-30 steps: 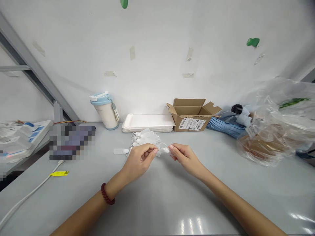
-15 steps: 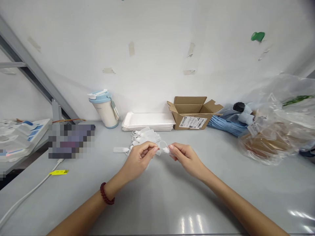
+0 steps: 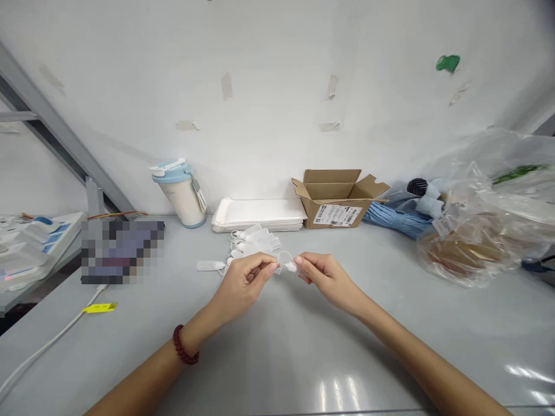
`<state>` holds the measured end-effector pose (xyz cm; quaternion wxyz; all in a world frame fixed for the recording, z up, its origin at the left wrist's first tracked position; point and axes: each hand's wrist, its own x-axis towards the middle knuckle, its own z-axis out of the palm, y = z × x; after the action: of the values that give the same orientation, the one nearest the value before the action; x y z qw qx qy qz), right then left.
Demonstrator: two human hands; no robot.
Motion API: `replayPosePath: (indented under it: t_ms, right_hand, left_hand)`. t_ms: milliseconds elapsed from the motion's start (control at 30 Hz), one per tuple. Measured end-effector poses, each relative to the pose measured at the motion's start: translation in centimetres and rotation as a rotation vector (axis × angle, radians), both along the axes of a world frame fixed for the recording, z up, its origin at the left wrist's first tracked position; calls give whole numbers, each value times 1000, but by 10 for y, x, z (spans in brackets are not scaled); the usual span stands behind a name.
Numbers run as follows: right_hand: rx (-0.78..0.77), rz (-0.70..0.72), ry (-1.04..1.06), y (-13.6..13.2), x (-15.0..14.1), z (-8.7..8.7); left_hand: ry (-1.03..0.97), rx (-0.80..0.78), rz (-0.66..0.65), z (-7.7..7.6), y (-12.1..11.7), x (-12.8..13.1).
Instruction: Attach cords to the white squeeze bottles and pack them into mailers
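My left hand point(image 3: 248, 284) is closed in a pinch, thumb and forefinger on the end of a thin white loop point(image 3: 285, 252). The loop rises from a small white cap point(image 3: 291, 266), which my right hand point(image 3: 327, 280) grips between thumb and fingers; the rest of this capped piece is hidden inside that hand. Just behind my hands lies a pile of small translucent tubes point(image 3: 255, 245) with white caps and loops. One tube point(image 3: 208, 266) sticks out to the left of the pile. My left wrist wears a dark red braided bracelet point(image 3: 185, 345).
Along the wall stand a cream tumbler point(image 3: 180, 196) with a blue lid, a stack of white padded envelopes point(image 3: 260, 214) and an open cardboard box point(image 3: 336, 202). Blue cloth point(image 3: 396, 219) and a clear plastic bag point(image 3: 481, 231) are at right. A white cable point(image 3: 52, 337) crosses the left side.
The view has shifted slightly, so the background sits a little further left. My hands keep nearly the same pose, with the cap and loop still between them.
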<state>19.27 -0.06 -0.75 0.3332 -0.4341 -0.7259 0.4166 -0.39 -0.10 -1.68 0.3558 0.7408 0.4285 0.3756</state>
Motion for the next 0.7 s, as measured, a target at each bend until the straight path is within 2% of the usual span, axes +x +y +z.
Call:
replayPosePath:
  t_ms: [367, 700]
  right_hand:
    - [-9, 36, -11, -1, 0, -1]
    - [-7, 60, -12, -2, 0, -2]
  left_hand:
    - [76, 99, -31, 1, -1, 0]
    - [69, 113, -51, -3, -4, 2]
